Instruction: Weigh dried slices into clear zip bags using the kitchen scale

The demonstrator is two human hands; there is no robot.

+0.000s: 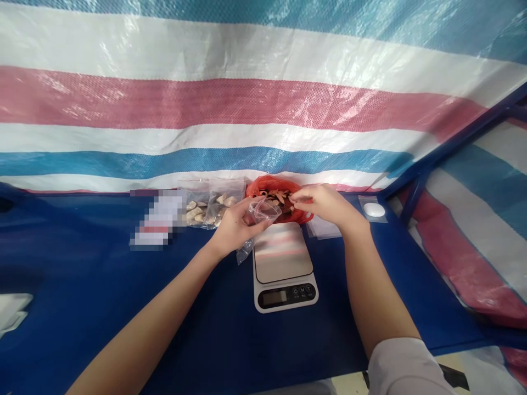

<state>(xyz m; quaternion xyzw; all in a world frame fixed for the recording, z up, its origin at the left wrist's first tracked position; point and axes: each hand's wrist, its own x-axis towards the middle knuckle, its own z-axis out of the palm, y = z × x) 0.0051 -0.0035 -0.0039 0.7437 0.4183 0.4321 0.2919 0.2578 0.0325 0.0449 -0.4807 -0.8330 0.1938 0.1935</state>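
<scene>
My left hand (235, 227) grips a clear plastic zip bag (265, 209), its mouth held apart above the back edge of a kitchen scale (284, 255). Just behind the scale sits a red plastic bag (263, 184), opened out, with brown dried slices (280, 195) inside. Over the right side of the red bag, my right hand (321, 204) has its fingers pinched together at the slices. What lies between those fingertips is too small to make out. The scale has a shiny plate and a dark display whose reading is not legible.
Clear bags of pale chunky pieces (195, 213) lie left of the red bag, beside a blurred-out packet (158, 219). Flat clear bags (325, 227) rest under my right wrist. A small bag with a white round item (374, 210) lies farther right. Striped sheeting (206, 104) hangs behind the blue table (197, 329).
</scene>
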